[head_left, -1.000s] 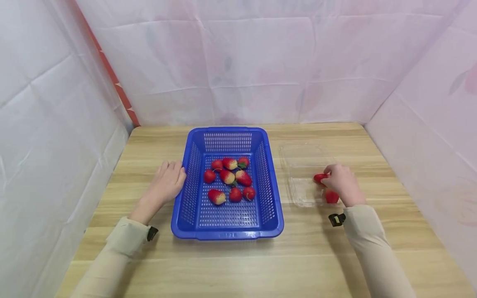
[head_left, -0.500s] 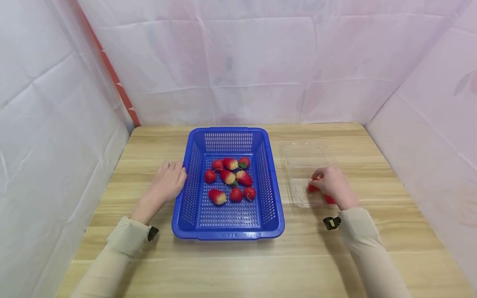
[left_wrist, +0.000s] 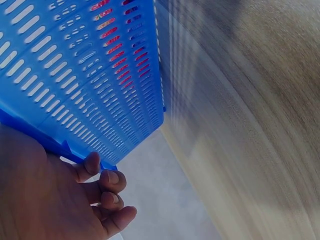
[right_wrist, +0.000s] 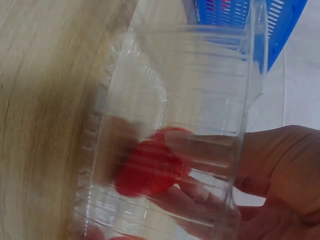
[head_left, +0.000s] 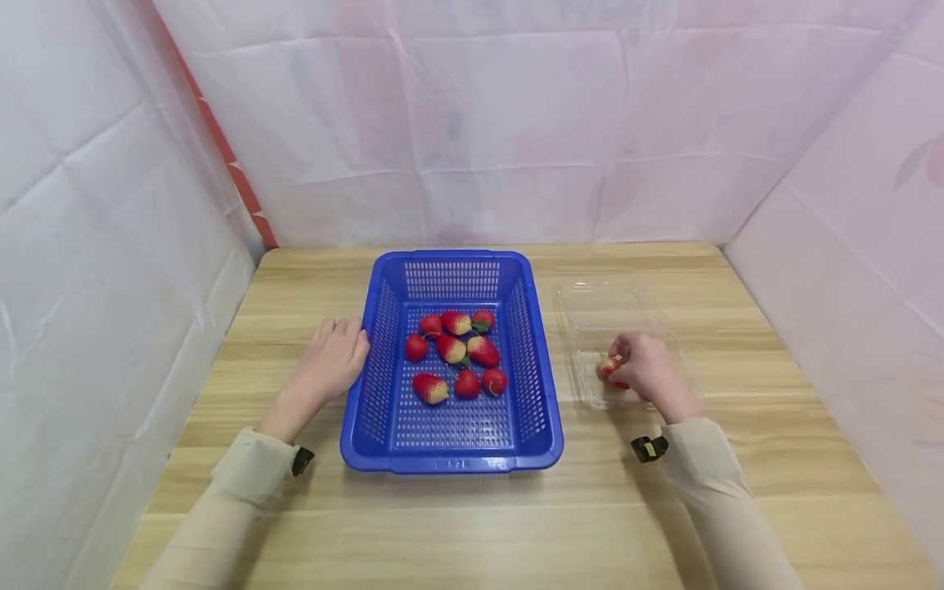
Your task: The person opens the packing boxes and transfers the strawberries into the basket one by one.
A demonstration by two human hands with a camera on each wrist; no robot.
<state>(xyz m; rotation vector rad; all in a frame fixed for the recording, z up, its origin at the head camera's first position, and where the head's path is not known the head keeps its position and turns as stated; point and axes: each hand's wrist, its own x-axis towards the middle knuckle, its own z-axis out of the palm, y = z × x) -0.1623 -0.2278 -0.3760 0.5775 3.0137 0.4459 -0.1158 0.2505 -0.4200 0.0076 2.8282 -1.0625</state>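
Inside the clear plastic box (head_left: 586, 385), my right hand (head_left: 652, 369) pinches a red strawberry with a pale end (head_left: 606, 367). The right wrist view shows the strawberry (right_wrist: 149, 169) blurred through the box wall, with thumb and fingers around it. More red shows at that view's bottom edge, mostly cut off. My left hand (head_left: 335, 356) holds the left rim of the blue basket (head_left: 450, 465); in the left wrist view its fingers are curled by the rim. Several red-and-cream strawberries (head_left: 430, 389) and red cherries (head_left: 466, 384) lie in the basket.
A wooden table (head_left: 472, 533) carries the basket in the middle and the clear box to its right. Pale cloth walls (head_left: 509, 147) close off the back and both sides. The basket's right wall stands between its fruit and the box.
My right hand has moved left and slightly towards me within the clear box, bringing the strawberry along and turning it so its pale end shows. The left hand and basket stay still.
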